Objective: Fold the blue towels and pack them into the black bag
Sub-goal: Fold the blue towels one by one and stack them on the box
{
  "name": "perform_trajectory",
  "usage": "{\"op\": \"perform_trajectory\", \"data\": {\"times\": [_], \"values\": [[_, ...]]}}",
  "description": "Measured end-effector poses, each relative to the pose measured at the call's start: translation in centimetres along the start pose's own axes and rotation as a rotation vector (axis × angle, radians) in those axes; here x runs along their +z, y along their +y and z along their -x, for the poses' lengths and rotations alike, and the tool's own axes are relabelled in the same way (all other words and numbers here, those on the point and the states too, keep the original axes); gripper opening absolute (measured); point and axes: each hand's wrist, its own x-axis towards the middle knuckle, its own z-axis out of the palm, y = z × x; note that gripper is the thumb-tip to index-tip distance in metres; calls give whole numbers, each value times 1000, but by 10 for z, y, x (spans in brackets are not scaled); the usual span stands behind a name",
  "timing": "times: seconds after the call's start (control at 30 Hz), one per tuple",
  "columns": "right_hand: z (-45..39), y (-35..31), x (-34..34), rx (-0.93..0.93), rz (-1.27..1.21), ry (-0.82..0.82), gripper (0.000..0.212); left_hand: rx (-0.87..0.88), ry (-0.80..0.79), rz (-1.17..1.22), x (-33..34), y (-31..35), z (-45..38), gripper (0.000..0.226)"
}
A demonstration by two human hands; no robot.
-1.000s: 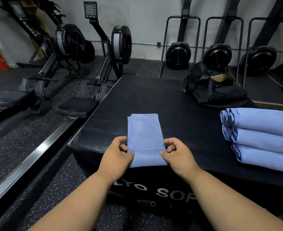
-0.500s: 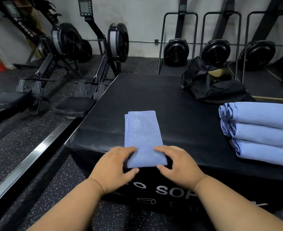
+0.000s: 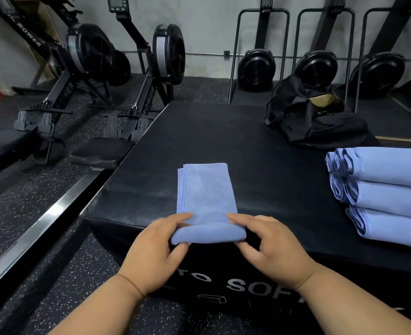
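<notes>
Now both hands, left hand [image 3: 154,247] and right hand [image 3: 269,250], pinch the towel [image 3: 206,189] at lower centre, mid-roll; next, roll it away evenly.

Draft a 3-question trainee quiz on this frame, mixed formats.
1. True or false: both hands pinch the near end of the blue towel.
2. How many rolled blue towels lie at the right of the black padded box?
3. Where is the black bag: A on the floor, B on the box's far right, C under the towels?

Key: 1 true; 2 three; 3 B.
</notes>
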Motion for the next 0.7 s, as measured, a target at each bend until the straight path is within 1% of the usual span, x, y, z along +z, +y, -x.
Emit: {"op": "perform_trajectory", "data": {"times": [0.07, 0.13, 0.17, 0.23, 0.33, 0.43, 0.53, 0.6, 0.7], "values": [[0, -3, -1, 105, -148, 21, 55, -107, 13, 165, -1, 2, 0, 51], [-3, -6, 1, 239, -365, -12, 53, -222, 25, 374, -1, 6, -1, 51], [-6, -8, 3, 282, -435, -27, 51, -269, 37, 450, -1, 8, -3, 50], [-13, -13, 3, 353, -493, -32, 47, -343, 58, 506, -1, 10, -10, 45], [-24, -17, 4, 431, -492, -8, 42, -403, 63, 516, 5, 8, -18, 36], [-28, -18, 8, 473, -448, 6, 40, -450, 102, 495, 10, 8, -22, 31], [-31, -15, 10, 481, -373, 22, 36, -506, 138, 445, 9, 10, -27, 35], [-33, -13, 12, 483, -339, 41, 32, -526, 164, 379, 8, 11, -28, 42], [-33, -16, 14, 462, -326, 89, 32, -495, 224, 266, 8, 14, -26, 50]]}}
